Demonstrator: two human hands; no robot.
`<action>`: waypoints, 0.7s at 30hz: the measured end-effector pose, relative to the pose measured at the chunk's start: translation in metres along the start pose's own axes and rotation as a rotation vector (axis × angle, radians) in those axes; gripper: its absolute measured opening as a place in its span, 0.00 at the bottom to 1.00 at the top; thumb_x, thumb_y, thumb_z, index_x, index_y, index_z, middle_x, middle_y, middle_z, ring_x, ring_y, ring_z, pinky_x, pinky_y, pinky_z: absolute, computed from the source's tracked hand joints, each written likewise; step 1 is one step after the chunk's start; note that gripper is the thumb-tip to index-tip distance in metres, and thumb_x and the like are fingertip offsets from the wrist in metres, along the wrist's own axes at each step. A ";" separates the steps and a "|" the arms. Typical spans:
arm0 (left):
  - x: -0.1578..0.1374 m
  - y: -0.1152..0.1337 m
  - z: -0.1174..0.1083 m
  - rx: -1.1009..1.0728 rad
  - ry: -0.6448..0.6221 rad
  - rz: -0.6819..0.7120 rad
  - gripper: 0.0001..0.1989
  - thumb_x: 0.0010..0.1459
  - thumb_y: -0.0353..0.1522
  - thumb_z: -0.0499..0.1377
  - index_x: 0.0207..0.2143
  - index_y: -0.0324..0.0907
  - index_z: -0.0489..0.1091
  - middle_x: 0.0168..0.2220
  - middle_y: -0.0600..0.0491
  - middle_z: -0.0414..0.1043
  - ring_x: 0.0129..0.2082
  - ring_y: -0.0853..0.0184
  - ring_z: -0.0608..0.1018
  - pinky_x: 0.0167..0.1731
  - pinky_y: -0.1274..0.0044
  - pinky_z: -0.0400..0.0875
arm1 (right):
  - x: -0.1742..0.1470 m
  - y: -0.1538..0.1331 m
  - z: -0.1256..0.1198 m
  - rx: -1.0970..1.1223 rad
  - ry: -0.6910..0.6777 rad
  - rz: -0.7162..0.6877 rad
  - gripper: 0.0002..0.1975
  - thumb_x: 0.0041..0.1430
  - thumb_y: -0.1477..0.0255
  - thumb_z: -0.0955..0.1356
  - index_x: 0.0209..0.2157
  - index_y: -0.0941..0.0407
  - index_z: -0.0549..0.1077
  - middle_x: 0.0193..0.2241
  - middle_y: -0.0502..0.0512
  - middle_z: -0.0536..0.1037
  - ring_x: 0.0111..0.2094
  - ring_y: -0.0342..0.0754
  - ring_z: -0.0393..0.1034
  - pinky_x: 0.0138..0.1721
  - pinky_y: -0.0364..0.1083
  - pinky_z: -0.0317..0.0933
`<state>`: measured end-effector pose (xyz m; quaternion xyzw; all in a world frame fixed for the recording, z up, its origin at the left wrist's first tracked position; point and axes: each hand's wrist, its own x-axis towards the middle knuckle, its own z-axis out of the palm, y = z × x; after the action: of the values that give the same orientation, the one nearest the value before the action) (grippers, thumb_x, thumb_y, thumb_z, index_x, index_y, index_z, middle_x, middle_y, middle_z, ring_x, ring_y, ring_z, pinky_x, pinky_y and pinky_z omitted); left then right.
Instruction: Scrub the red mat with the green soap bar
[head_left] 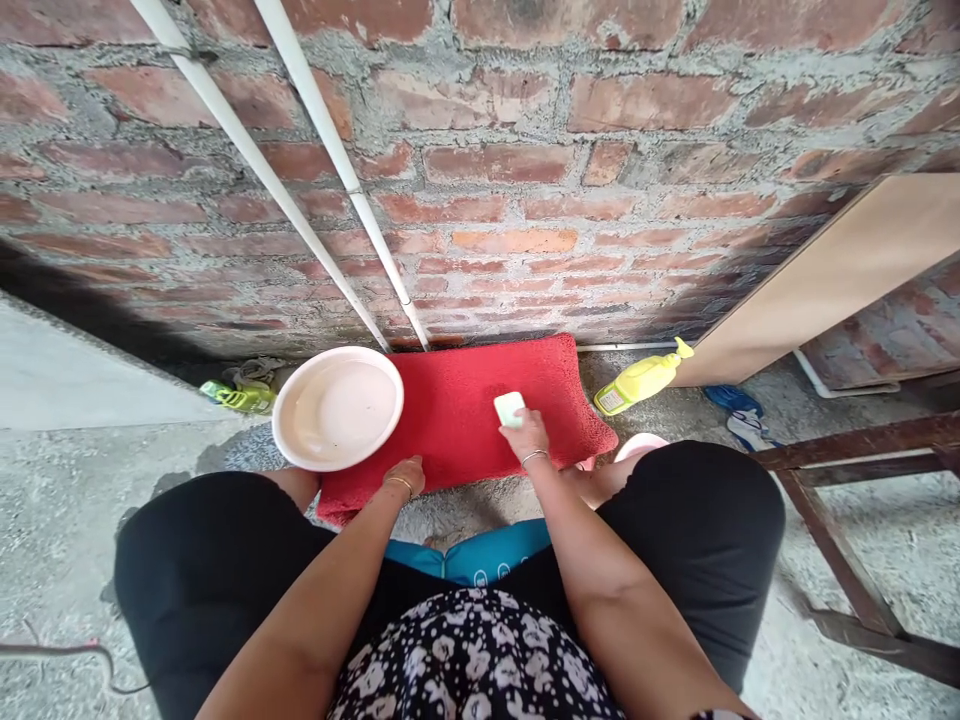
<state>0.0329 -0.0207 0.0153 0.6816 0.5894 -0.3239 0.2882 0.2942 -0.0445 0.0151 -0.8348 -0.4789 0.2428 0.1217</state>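
A red, rough-textured mat (pixel 469 410) lies spread out in front of me along the foot of the wall. My right hand (pixel 527 435) grips a small pale green and white block (pixel 510 408) with rounded corners, on the mat's right half. Whether the block is a brush or a bar of soap I cannot make out. At the near edge of the mat, my left hand (pixel 406 476) is closed on the cloth, its fingertips partly hidden. A white basin (pixel 337 460) with cloudy water rests over the mat's left end.
A yellow pump bottle (pixel 637 383) stands right of the mat, near a leaning brown board (pixel 825 275). A pink container (pixel 641 443) shows by my right knee. Green bottle (pixel 240 396) at left; wooden frame (pixel 847 570) at right; brick wall (pixel 499 210) behind.
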 end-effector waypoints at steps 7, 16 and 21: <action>-0.002 0.002 -0.002 -0.002 -0.016 0.027 0.22 0.54 0.28 0.52 0.52 0.33 0.62 0.52 0.38 0.67 0.52 0.57 0.71 0.48 0.72 0.65 | -0.022 -0.030 0.026 -0.172 -0.243 -0.516 0.20 0.45 0.67 0.71 0.43 0.49 0.72 0.42 0.52 0.67 0.42 0.48 0.63 0.45 0.45 0.54; 0.004 0.005 -0.002 0.029 -0.058 0.057 0.26 0.49 0.30 0.58 0.53 0.34 0.63 0.52 0.36 0.68 0.51 0.55 0.72 0.46 0.71 0.68 | 0.006 0.018 -0.007 -0.049 0.009 0.101 0.24 0.44 0.61 0.71 0.45 0.52 0.71 0.42 0.54 0.67 0.38 0.48 0.66 0.37 0.43 0.57; -0.005 0.015 -0.005 0.036 -0.030 0.146 0.25 0.50 0.29 0.57 0.52 0.39 0.64 0.52 0.41 0.69 0.51 0.58 0.72 0.47 0.72 0.67 | -0.013 0.006 0.005 -0.080 -0.078 -0.025 0.23 0.45 0.61 0.71 0.45 0.52 0.70 0.41 0.54 0.66 0.39 0.48 0.66 0.38 0.43 0.58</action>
<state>0.0474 -0.0221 0.0222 0.7229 0.5278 -0.3230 0.3075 0.2902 -0.0585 0.0121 -0.8227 -0.5032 0.2544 0.0725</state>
